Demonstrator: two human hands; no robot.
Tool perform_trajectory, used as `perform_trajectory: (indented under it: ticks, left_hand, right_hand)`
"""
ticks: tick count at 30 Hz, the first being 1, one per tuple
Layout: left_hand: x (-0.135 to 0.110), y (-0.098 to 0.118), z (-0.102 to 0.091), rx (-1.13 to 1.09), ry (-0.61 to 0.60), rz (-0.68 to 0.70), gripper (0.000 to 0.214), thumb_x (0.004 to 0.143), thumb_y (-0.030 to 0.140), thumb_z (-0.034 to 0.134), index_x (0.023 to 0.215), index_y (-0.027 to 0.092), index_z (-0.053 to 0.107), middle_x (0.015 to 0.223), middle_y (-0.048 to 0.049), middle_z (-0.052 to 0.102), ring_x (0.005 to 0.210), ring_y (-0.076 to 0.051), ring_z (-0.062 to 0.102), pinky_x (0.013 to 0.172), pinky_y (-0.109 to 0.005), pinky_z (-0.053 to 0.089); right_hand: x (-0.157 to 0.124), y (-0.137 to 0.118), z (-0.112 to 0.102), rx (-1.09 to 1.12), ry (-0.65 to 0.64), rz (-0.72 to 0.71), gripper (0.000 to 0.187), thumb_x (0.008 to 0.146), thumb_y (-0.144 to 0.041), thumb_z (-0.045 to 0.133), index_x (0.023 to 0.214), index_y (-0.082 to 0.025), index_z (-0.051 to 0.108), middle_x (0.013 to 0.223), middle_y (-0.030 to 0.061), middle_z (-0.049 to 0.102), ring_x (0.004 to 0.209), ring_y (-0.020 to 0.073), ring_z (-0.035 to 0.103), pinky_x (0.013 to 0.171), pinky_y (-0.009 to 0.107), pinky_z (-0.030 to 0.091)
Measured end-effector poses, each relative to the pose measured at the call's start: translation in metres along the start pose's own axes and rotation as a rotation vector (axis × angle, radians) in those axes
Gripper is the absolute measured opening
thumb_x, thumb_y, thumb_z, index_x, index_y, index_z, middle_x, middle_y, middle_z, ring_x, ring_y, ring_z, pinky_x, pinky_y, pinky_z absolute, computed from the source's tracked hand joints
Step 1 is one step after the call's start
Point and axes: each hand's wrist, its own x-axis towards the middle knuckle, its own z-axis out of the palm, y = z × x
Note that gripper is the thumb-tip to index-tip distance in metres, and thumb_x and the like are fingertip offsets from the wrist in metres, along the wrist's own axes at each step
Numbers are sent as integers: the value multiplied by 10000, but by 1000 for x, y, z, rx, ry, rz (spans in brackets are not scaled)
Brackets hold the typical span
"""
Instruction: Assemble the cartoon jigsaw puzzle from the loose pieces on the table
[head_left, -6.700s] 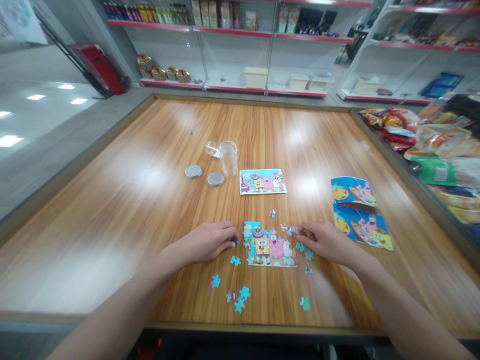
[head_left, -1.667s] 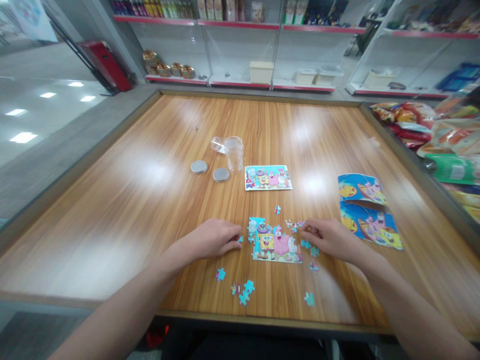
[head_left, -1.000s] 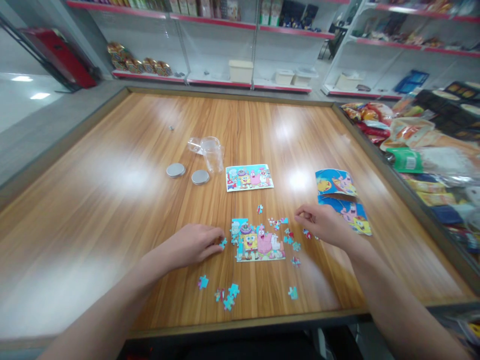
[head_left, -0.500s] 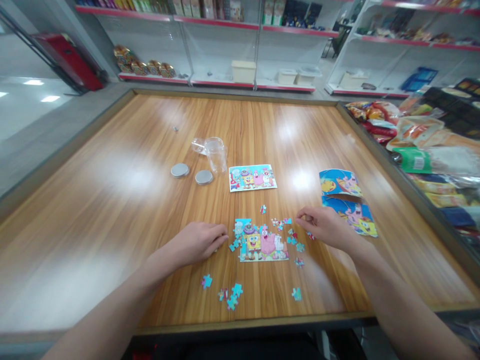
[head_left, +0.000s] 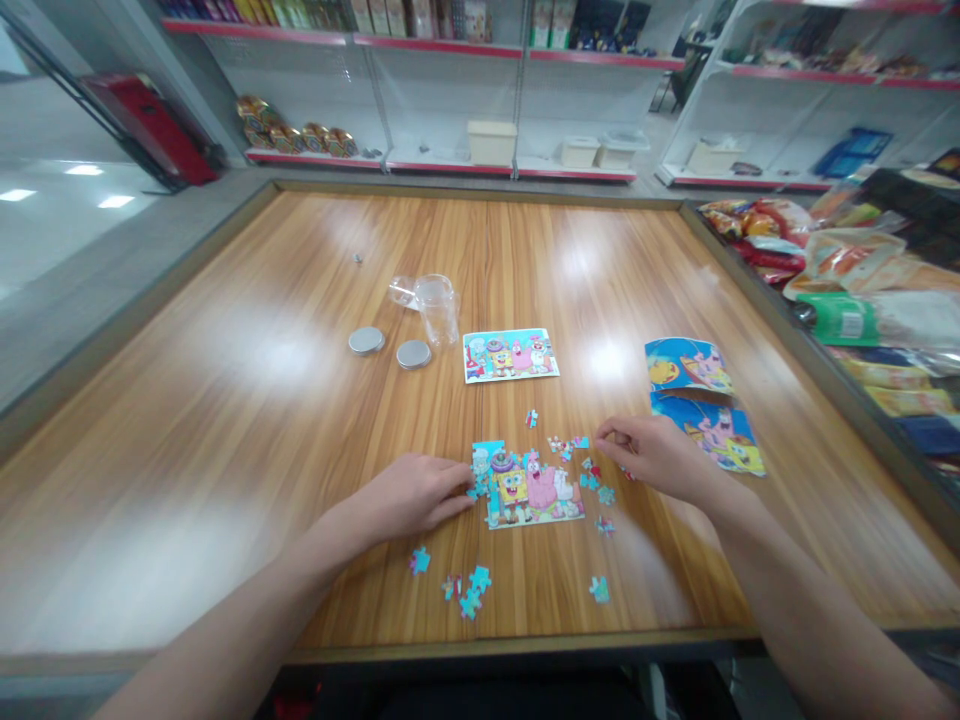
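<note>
A partly assembled cartoon jigsaw puzzle point(head_left: 536, 490) lies flat before me, with gaps along its top and left edges. My left hand point(head_left: 412, 492) rests low at its left side, fingers stretched and thumb apart. Those fingertips reach a blue loose piece point(head_left: 478, 489) by the left edge; whether they press on it I cannot tell. On the other side, my right hand point(head_left: 643, 447) is closed, its thumb and forefinger together. Anything between them is hidden. Close to it lie loose puzzle pieces point(head_left: 606, 495). Beyond the puzzle sits a matching picture card point(head_left: 511, 356).
More pieces point(head_left: 471, 603) lie near the front edge. Clear plastic jars point(head_left: 440, 310) and two silver lids point(head_left: 413, 354) stand farther back. A blue cartoon sheet point(head_left: 720, 430) lies at right, beside packaged goods point(head_left: 847, 320). Shelves point(head_left: 442, 165) line the back.
My left hand has moved right, up to the puzzle's left edge. The right hand stays almost where it was. The whole view has shifted slightly.
</note>
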Motion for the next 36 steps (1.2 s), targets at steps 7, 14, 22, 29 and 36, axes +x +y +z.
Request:
perform_trajectory:
  ticks: [7, 14, 22, 29, 36]
  left_hand:
    - [0, -2, -2, -2, 19, -14, 148, 1006, 274, 505, 956, 187, 614, 843, -24, 711, 713, -167, 677, 605, -262, 447]
    - [-2, -3, -2, 6, 48, -34, 175, 1017, 299, 494, 1090, 186, 605, 917, -49, 725, 768, -188, 701, 640, -278, 484]
    - [2, 4, -3, 6, 38, 9, 231, 1041, 326, 459, 1136, 203, 629, 938, -47, 730, 828, -185, 713, 690, -270, 518]
    - [-1, 0, -2, 42, 92, -57, 287, 1062, 301, 379, 1044, 172, 635, 891, -57, 719, 775, -182, 693, 680, -287, 502]
    - [-1, 0, -11, 85, 95, -111, 233, 1009, 268, 469, 841, 172, 599, 749, -29, 679, 654, -163, 647, 573, -261, 423]
  right_hand:
    - [1, 3, 2, 0, -8, -1, 185, 956, -371, 560, 915, -225, 667, 631, -21, 635, 582, 145, 586, 568, 265, 367]
    - [1, 1, 1, -2, -11, 4, 186, 949, -371, 570, 914, -222, 677, 618, -25, 625, 570, 139, 574, 571, 266, 372]
    - [1, 1, 2, 0, -21, 3, 201, 948, -385, 564, 922, -224, 681, 622, -21, 632, 566, 142, 575, 562, 267, 380]
    - [0, 3, 4, -6, -22, -1, 213, 957, -401, 556, 932, -226, 676, 650, -14, 636, 589, 145, 578, 572, 263, 384]
    - [1, 5, 5, -11, -27, -5, 225, 963, -410, 549, 932, -228, 677, 666, -7, 648, 591, 147, 580, 571, 259, 383]
